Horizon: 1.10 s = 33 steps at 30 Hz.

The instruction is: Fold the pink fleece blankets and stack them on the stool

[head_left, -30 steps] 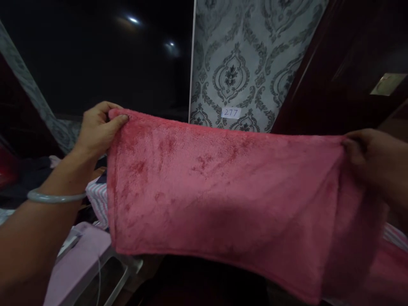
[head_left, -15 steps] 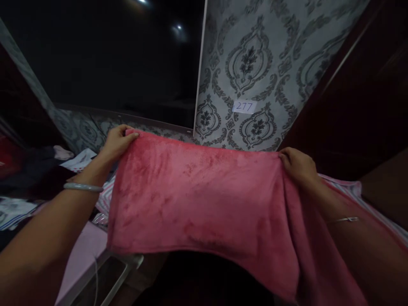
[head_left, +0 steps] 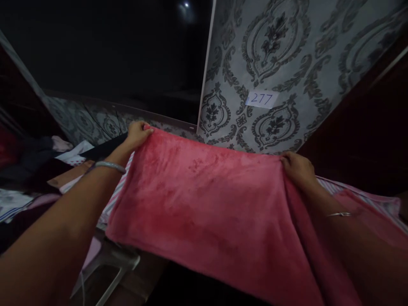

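A pinkish-red plush cloth, like a small blanket or towel point(head_left: 204, 204), is stretched between my two hands. My left hand point(head_left: 139, 134) pinches its upper left corner, thumb on top. At the upper right, my right hand point(head_left: 298, 169) grips the same edge, and the cloth falls in folds below that wrist. The near part drapes down toward me, out of the picture at the bottom. Under and beside the cloth, a striped pink, white and grey fabric point(head_left: 118, 192) shows on the left. More striped fabric point(head_left: 369, 202) lies to the right, partly beneath a pink piece.
A large dark screen point(head_left: 111, 55) stands behind, next to patterned wallpaper point(head_left: 229, 85) bearing a paper label marked 277 point(head_left: 262, 98). Piled clothes point(head_left: 25, 157) lie at the left. A white plastic stool point(head_left: 117, 263) is at lower left. Dark wood point(head_left: 360, 131) rises at the right.
Both hands have carried the cloth forward and lowered it toward the striped fabric. My right hand has come in closer to the left. The view has tilted and shifted, showing more wallpaper.
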Available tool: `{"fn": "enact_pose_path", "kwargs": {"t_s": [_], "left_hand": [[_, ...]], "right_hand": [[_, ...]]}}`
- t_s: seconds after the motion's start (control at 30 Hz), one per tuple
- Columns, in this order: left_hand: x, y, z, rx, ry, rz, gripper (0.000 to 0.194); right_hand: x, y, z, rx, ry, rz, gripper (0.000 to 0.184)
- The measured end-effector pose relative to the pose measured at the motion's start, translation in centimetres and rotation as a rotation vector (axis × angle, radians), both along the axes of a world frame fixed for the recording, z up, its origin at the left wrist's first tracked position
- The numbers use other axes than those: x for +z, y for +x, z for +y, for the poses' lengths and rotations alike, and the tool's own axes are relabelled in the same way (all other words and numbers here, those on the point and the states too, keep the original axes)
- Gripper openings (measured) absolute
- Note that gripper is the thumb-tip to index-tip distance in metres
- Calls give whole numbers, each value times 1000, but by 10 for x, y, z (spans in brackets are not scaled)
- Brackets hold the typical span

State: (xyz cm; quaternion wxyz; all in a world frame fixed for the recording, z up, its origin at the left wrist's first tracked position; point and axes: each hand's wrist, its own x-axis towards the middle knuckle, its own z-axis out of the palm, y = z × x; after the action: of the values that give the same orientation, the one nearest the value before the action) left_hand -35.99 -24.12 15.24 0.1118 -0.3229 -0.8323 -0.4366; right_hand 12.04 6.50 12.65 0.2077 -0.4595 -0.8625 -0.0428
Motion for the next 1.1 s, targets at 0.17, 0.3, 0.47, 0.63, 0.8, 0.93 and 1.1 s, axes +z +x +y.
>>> {"fn": "enact_pose_path", "kwargs": {"t_s": [0.17,0.3,0.47,0.63,0.8,0.93,1.1], "left_hand": [[-56,-13,33,36,-217,-54,20],[-98,-20,43,11,-300,-101,18],[-120,-25,41,-134,-348,-123,44],[-121,-32,42,-399,-435,1,49],[-125,-33,49,-431,-567,104,26],[-120,-32,53,-308,-546,159,26],[-114,-30,65,-172,-542,191,30]], "right_hand": [[-56,-22,17,-31,-112,-107,32],[-92,-29,30,-19,-176,-160,31],[-115,-32,39,22,-256,-220,33],[-114,-44,27,216,-248,-219,38],[-111,-57,4,303,-255,-326,29],[-102,-64,4,206,-189,-216,34],[-90,-80,22,71,-150,-147,33]]}}
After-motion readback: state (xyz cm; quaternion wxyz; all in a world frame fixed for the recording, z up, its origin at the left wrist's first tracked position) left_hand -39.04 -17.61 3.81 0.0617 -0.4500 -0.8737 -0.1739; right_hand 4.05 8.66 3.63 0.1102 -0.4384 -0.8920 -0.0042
